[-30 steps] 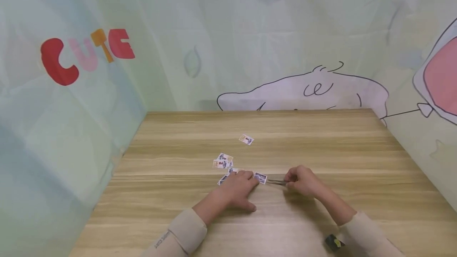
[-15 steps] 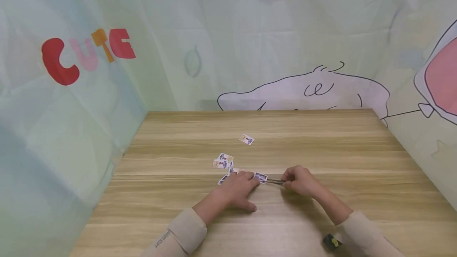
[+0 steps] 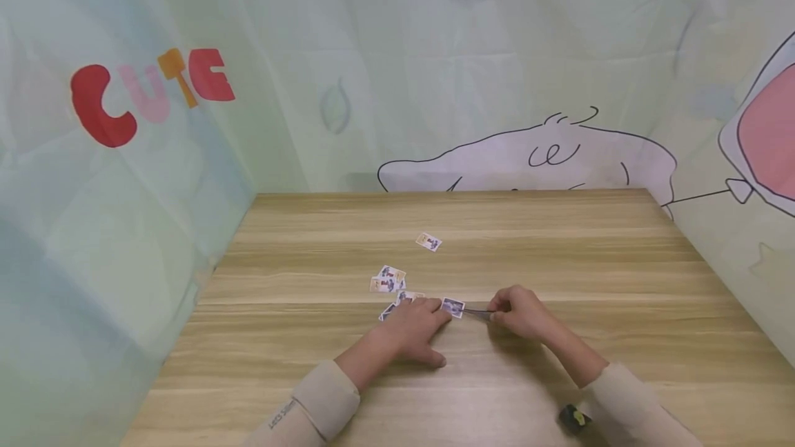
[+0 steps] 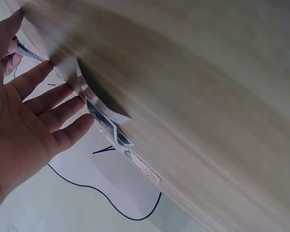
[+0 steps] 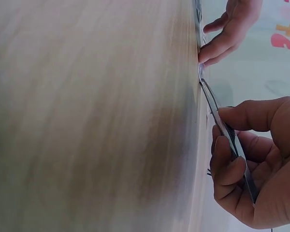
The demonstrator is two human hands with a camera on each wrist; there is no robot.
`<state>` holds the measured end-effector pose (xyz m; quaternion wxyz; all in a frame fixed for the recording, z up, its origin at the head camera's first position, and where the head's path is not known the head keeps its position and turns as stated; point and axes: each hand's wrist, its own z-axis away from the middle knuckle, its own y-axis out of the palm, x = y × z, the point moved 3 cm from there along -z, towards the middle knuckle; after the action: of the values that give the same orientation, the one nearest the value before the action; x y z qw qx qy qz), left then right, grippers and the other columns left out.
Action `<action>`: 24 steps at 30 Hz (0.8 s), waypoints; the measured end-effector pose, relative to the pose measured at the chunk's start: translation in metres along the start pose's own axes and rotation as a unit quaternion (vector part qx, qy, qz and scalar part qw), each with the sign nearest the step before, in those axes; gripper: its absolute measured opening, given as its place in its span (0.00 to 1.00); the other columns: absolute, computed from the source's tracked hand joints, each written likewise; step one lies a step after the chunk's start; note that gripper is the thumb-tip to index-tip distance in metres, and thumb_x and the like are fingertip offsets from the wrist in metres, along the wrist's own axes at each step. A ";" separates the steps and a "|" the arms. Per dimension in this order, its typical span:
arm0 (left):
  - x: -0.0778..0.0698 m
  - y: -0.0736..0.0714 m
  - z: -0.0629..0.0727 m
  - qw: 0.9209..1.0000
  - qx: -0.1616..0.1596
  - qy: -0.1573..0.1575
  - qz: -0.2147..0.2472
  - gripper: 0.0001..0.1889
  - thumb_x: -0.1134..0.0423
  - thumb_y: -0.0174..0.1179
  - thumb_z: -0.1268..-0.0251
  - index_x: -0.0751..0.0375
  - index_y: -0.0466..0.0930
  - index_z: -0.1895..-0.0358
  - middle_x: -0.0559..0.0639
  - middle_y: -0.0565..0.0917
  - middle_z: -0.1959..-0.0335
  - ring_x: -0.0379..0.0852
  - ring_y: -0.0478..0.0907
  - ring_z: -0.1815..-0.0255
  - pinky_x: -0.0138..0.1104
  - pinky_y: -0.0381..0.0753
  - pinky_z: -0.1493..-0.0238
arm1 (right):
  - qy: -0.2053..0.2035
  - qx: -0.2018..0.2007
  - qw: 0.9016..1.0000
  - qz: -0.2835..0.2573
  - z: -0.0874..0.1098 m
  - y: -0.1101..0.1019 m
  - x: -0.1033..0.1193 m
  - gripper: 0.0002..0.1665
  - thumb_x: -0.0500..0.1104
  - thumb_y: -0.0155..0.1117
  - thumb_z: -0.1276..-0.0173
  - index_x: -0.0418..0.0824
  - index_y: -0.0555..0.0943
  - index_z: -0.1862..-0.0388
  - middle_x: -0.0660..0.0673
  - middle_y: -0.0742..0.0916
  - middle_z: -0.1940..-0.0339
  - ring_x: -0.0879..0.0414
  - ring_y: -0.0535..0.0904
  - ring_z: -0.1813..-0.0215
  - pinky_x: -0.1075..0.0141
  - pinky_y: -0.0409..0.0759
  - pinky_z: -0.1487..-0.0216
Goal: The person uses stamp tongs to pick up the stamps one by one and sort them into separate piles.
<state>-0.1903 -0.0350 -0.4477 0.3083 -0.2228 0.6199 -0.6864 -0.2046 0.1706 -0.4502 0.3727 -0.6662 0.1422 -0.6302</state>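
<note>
My right hand (image 3: 522, 312) holds metal tweezers (image 5: 227, 128) between thumb and fingers, also plain in the right wrist view. Their tips meet the right edge of a small dark-pictured stamp (image 3: 453, 307) on the table. Fingers spread, my left hand (image 3: 410, 330) rests palm down, with its fingertips at that stamp's left side. Under and beyond these fingers lie more stamps (image 3: 410, 296), partly covered by the hand. The left wrist view catches a curled stamp (image 4: 99, 94) lifting off the wood beside the fingertips.
A small overlapping pile of stamps (image 3: 384, 285) lies beyond the left hand, and a single stamp (image 3: 428, 241) is farther back on the wooden table (image 3: 310, 240). By the right sleeve sits a small black object (image 3: 574, 419) with a yellow mark. Printed curtains hang behind and left.
My right hand has shifted slightly left, and the tweezers' tips have come onto the stamp's edge and drawn closer together. The black object has slid left along with the sleeve. The left hand stays put.
</note>
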 end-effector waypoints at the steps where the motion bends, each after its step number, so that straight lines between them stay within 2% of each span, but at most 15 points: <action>1: 0.000 0.000 0.000 1.000 0.001 -0.001 0.001 0.38 0.37 0.65 0.56 0.52 0.73 0.40 0.51 0.72 0.42 0.50 0.68 0.42 0.44 0.69 0.43 | 0.001 -0.003 1.000 0.001 0.000 0.000 0.000 0.03 0.29 0.63 0.48 0.34 0.81 0.73 0.51 0.80 0.78 0.57 0.73 0.73 0.64 0.74 0.69; 7: 0.001 0.001 0.000 1.000 0.001 -0.002 0.005 0.39 0.37 0.65 0.57 0.52 0.72 0.39 0.51 0.72 0.42 0.50 0.68 0.42 0.44 0.69 0.43 | 0.011 -0.011 1.000 -0.002 0.001 0.001 -0.001 0.03 0.29 0.63 0.47 0.35 0.81 0.73 0.50 0.80 0.78 0.57 0.73 0.73 0.64 0.75 0.69; 15: 0.002 -0.006 0.008 0.999 -0.012 -0.012 0.043 0.40 0.39 0.66 0.56 0.53 0.70 0.38 0.54 0.71 0.40 0.52 0.68 0.40 0.46 0.69 0.43 | 0.013 -0.020 0.999 -0.021 0.012 -0.001 -0.004 0.04 0.28 0.62 0.47 0.34 0.81 0.72 0.50 0.80 0.78 0.57 0.73 0.73 0.64 0.75 0.69; 19: 0.004 -0.009 0.013 0.998 -0.016 -0.027 0.053 0.40 0.40 0.67 0.56 0.52 0.70 0.38 0.56 0.70 0.38 0.53 0.66 0.39 0.48 0.67 0.41 | 0.011 -0.031 0.999 -0.016 0.015 -0.004 -0.005 0.04 0.29 0.62 0.46 0.34 0.82 0.72 0.51 0.81 0.78 0.57 0.73 0.73 0.64 0.74 0.68; 24: 0.007 -0.015 0.024 0.994 -0.011 -0.057 0.098 0.41 0.41 0.67 0.55 0.55 0.69 0.36 0.58 0.67 0.35 0.55 0.62 0.36 0.52 0.63 0.39 | 0.013 -0.043 0.999 -0.009 0.018 -0.010 -0.007 0.04 0.29 0.62 0.46 0.34 0.82 0.72 0.51 0.81 0.78 0.57 0.72 0.72 0.63 0.73 0.68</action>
<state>-0.1814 -0.0565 -0.4308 0.4060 -0.2033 0.6279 -0.6322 -0.1921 0.1878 -0.4474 0.3367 -0.6742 0.1680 -0.6356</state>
